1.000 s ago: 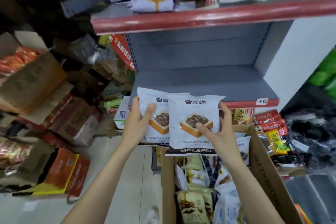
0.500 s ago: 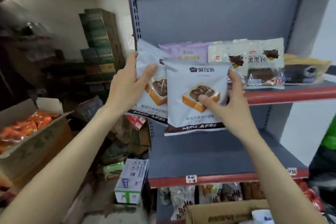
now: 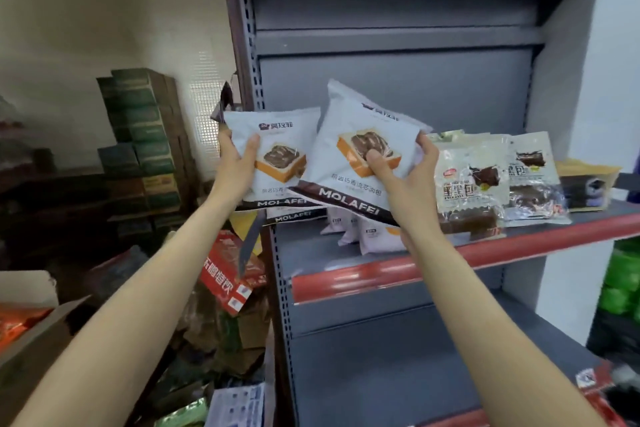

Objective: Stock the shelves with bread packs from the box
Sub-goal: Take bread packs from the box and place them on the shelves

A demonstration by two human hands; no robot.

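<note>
My left hand grips a white Molafei bread pack by its left edge, thumb on the front. My right hand grips a second white Molafei bread pack, tilted, thumb pressed on its picture. Both packs hang over the left end of the grey shelf with a red front rail. Under them, more white packs lie on that shelf. The box is out of view.
To the right on the same shelf lie clear dark-bread packs and a brown pack. The shelf upright stands left of the packs. A lower grey shelf is bare. Stacked green cartons and cardboard boxes crowd the left.
Both hands have carried the two packs up from the box to the upper shelf. The packs have drawn apart, and the right one has tipped over the shelf.
</note>
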